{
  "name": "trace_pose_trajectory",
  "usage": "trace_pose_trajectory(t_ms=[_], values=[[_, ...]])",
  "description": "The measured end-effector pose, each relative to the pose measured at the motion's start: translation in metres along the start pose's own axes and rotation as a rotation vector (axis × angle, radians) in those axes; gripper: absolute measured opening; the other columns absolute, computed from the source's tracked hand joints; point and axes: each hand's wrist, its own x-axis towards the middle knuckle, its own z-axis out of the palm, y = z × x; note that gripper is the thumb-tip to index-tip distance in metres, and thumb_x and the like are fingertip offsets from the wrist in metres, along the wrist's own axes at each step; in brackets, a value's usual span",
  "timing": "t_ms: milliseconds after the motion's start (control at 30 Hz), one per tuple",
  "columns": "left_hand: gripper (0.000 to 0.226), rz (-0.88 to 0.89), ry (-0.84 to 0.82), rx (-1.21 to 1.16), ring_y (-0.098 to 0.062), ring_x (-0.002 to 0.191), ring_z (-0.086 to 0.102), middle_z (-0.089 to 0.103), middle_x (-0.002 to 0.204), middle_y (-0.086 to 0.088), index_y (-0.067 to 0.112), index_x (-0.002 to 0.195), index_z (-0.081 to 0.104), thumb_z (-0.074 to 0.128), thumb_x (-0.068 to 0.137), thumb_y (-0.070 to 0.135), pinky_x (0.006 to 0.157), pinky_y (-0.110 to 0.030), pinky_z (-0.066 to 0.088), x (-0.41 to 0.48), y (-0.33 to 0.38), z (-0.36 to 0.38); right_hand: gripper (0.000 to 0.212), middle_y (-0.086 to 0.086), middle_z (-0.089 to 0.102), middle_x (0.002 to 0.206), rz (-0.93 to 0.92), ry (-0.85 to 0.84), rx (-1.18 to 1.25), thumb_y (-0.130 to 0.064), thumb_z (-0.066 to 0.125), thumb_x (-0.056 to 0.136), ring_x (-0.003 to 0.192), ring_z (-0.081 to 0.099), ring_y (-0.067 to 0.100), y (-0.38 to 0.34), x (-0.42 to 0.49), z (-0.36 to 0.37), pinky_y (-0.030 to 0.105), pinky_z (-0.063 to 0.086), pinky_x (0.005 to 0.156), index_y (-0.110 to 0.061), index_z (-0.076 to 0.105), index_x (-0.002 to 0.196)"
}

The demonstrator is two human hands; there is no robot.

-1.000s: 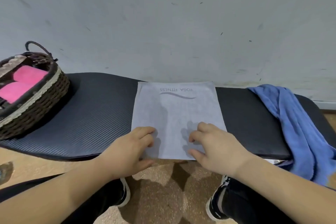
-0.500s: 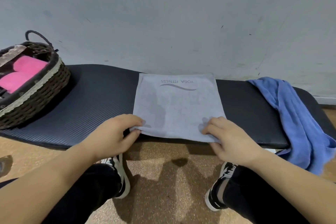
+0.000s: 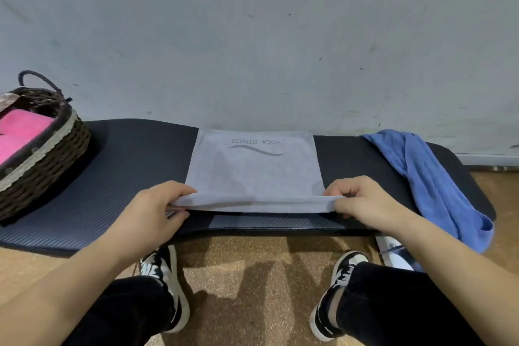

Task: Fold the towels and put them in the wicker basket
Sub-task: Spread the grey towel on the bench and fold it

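Observation:
A grey towel (image 3: 254,171) printed "YOGA FITNESS" lies on the dark bench (image 3: 134,166) in the middle. My left hand (image 3: 153,209) pinches its near left corner and my right hand (image 3: 365,202) pinches its near right corner, so the near edge is lifted off the bench. A brown wicker basket (image 3: 46,160) stands at the far left with folded pink towels (image 3: 19,132) inside. A crumpled blue towel (image 3: 432,182) hangs over the bench's right end.
A grey wall rises right behind the bench. Below the bench is a brown floor with my two black-and-white shoes (image 3: 165,281). A white object (image 3: 393,253) lies on the floor under the blue towel.
Both hands moved from pressing the towel's near middle out to its near corners, took hold of them and raised the near edge off the bench.

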Motion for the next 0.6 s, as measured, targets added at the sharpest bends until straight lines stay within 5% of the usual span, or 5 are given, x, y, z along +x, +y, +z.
trace_pose_trajectory(t_ms=[67, 300, 400, 600], values=[[0.032, -0.018, 0.001, -0.030, 0.000, 0.079, 0.067, 0.072, 0.081, 0.019, 0.043, 0.089, 0.072, 0.082, 0.085, 0.013, 0.067, -0.020, 0.051, -0.002, 0.001, -0.003, 0.015, 0.021, 0.056, 0.067, 0.000, -0.031, 0.022, -0.015, 0.065, 0.072, 0.057, 0.044, 0.020, -0.002, -0.001, -0.002, 0.022, 0.032, 0.047, -0.001, 0.065, 0.066], [0.014, -0.188, -0.260, -0.459, -0.024, 0.054, 0.062, 0.074, 0.076, -0.007, 0.027, 0.095, 0.081, 0.068, 0.097, 0.023, 0.060, -0.032, 0.051, -0.006, 0.008, -0.031, 0.022, 0.011, 0.050, 0.062, 0.055, -0.164, 0.172, -0.004, 0.061, 0.081, 0.057, 0.052, 0.026, -0.002, -0.002, -0.017, 0.036, 0.043, 0.058, -0.003, 0.058, 0.059], [0.015, -0.201, -0.230, -0.437, -0.023, 0.053, 0.059, 0.073, 0.075, -0.006, 0.026, 0.095, 0.079, 0.065, 0.099, 0.029, 0.060, -0.026, 0.050, 0.003, 0.011, -0.030, 0.035, 0.008, 0.057, 0.062, 0.069, -0.119, 0.207, 0.001, 0.057, 0.095, 0.056, 0.053, 0.021, -0.004, 0.008, -0.019, 0.034, 0.043, 0.054, -0.011, 0.066, 0.064], [0.013, -0.336, -0.023, -0.336, -0.014, 0.053, 0.060, 0.075, 0.071, 0.001, 0.022, 0.092, 0.075, 0.072, 0.095, 0.035, 0.056, -0.030, 0.053, 0.044, 0.006, -0.017, 0.014, 0.010, 0.069, 0.069, 0.114, 0.067, 0.060, -0.015, 0.061, 0.098, 0.061, 0.064, 0.022, -0.010, 0.055, -0.016, 0.035, 0.048, 0.053, -0.006, 0.071, 0.094]])
